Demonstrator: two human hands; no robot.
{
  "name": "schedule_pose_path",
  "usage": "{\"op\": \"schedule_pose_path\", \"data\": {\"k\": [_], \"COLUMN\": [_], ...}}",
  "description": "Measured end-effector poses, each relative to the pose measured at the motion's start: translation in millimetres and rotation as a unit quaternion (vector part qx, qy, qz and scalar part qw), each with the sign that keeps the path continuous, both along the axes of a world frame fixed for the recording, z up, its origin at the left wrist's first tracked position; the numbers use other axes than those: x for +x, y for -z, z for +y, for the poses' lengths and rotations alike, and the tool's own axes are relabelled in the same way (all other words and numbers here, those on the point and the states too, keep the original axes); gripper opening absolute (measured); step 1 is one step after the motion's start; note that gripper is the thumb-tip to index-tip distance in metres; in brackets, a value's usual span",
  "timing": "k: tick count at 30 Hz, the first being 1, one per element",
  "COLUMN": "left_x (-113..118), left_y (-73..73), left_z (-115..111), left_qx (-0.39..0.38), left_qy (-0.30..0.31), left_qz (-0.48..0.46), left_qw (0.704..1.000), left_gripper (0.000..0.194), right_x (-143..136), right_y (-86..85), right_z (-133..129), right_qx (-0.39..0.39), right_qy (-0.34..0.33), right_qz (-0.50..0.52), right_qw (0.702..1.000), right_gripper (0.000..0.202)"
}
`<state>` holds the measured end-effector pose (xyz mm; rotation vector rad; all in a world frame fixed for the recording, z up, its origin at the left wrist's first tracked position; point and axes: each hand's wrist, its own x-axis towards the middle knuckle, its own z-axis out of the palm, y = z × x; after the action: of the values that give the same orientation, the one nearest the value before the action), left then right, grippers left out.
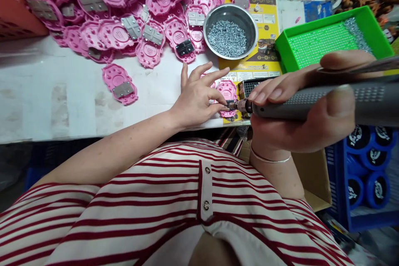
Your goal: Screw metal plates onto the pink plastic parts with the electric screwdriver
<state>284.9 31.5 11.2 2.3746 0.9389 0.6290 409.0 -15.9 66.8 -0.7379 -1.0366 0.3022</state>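
My right hand (299, 112) is wrapped round a grey electric screwdriver (336, 97), held nearly level with its tip pointing left. That tip meets a dark plate on a pink plastic part (227, 91) at the table's front edge. My left hand (199, 95) has its thumb and index finger pinched at the plate beside the tip; its other fingers are spread. Whatever small piece the pinch holds is hidden. Above my hands stands a steel bowl (230, 33) of small screws. Another pink part with a metal plate (120, 84) lies to the left.
Many pink parts (115, 35) are heaped at the back left beside an orange basket (18, 8). A green tray (324, 37) with some screws is at the back right. A blue crate (339, 183) of round blue items stands below right.
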Motion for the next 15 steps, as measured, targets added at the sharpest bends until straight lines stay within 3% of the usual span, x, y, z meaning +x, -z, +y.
{"op": "schedule_pose_path", "data": {"k": [7,11,13,15], "left_x": [1.0,1.7,2.5,3.3], "left_y": [-0.3,1.3,0.8,-0.8], "left_z": [-1.7,-1.8,-1.6,-1.4], "left_qx": [-0.012,-0.021,-0.028,-0.036], "left_qy": [0.017,0.022,0.025,0.026], "left_qz": [0.012,0.04,0.054,0.062], "left_qw": [1.0,0.999,0.998,0.997], "left_gripper": [0.025,0.05,0.047,0.042], "right_x": [2.7,0.7,4.7,11.5], "right_y": [2.0,11.2,20.6,33.1], "right_z": [7.4,9.0,8.3,7.0], "right_qx": [0.044,0.028,0.016,-0.058], "right_qy": [0.005,0.049,0.056,0.023], "right_qz": [0.005,0.005,-0.013,-0.049], "right_qw": [0.999,0.998,0.998,0.997], "right_gripper": [0.02,0.022,0.025,0.036]}}
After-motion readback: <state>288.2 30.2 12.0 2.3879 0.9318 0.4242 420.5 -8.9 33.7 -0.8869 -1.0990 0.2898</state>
